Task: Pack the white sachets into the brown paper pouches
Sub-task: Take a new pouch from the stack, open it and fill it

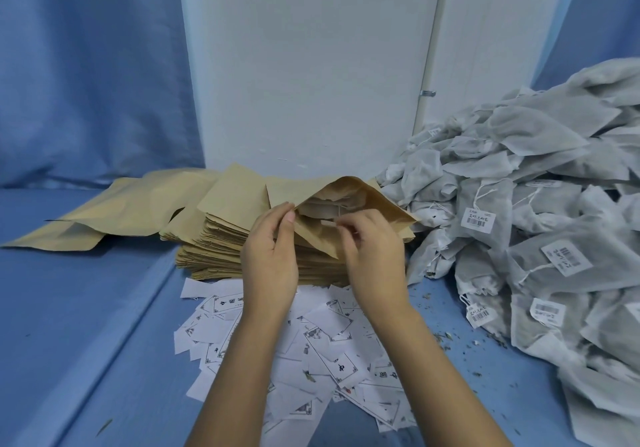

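Layout, by clock face from the centre of the view.

9 o'clock: several flat pouches [114,211] lie loose on the blue cloth [86,308].

Just left of centre: stack of empty pouches [214,238], edges uneven.

Centre: open pouch [374,200] held above the stack with its mouth towards the person. White sachets [325,204] are visible inside, so the task's thing is partly in already.

Left hand [270,259]: thumb and fingers pinch the near lip of the open pouch at its left side.

Right hand [370,256]: fingers curled at the mouth, pinching a small white tab [329,223]. Cannot tell whether the tab is a sachet's tag or a loose slip.

6 o'clock: heap of printed paper slips [311,342] under both forearms.

3 o'clock: large heap of sachets [519,204] with strings and barcode tags. Herb crumbs [450,339] are scattered at 4 o'clock.

Risks, as judged:
- The mouth is held open by one pinch only; if that lip slips, the mouth probably closes on the right fingers.
- Strings or tags may snag on the lip and drag a sachet back out.
- Forcing a sachet in may crease or tear the paper at the side seam.
- Pressing down on the uneven stack may make it slide.
- A roughly handled sachet may shed more crumbs.
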`<action>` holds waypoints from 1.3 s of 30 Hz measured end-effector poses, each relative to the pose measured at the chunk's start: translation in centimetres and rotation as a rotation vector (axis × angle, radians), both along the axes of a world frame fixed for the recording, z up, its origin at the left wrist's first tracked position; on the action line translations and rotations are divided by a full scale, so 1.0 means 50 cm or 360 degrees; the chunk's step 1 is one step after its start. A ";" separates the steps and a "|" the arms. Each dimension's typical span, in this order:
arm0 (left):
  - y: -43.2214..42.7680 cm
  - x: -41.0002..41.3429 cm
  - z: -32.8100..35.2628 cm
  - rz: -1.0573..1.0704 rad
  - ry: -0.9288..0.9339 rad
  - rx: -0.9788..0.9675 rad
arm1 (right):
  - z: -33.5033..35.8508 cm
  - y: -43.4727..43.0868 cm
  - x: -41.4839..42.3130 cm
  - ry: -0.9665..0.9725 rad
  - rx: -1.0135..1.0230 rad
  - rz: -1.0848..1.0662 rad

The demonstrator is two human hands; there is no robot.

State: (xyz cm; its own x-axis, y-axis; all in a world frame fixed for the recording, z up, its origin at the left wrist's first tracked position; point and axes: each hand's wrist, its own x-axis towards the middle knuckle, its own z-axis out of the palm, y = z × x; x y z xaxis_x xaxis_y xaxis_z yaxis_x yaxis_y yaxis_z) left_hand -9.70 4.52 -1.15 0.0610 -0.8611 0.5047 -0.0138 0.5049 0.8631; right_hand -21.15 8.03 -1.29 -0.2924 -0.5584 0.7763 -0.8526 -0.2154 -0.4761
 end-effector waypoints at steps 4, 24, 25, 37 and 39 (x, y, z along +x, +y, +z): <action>0.001 0.001 0.003 0.0008 -0.0014 -0.0020 | 0.021 -0.047 -0.003 0.0285 0.0446 -0.0140; 0.009 -0.011 0.016 -0.0104 0.0520 0.0308 | -0.075 -0.002 0.067 -0.0519 0.0516 0.0570; 0.008 -0.011 0.019 -0.0111 0.0636 0.0412 | -0.068 -0.007 0.073 -0.0826 0.0578 0.0659; 0.016 0.002 0.029 -0.0584 0.0250 0.1125 | -0.006 -0.020 0.097 -0.2233 0.0323 0.0863; 0.009 0.005 0.027 -0.0637 0.0304 0.1169 | -0.002 -0.020 0.095 -0.2225 0.0347 0.0870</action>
State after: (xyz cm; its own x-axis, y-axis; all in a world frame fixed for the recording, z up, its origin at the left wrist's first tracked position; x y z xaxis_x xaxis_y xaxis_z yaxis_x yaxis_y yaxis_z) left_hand -9.43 4.96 0.20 -0.2901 -0.9404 -0.1776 0.2249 -0.2474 0.9424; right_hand -16.42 7.04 -1.40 -0.4272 -0.9027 -0.0509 0.4569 -0.1669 -0.8737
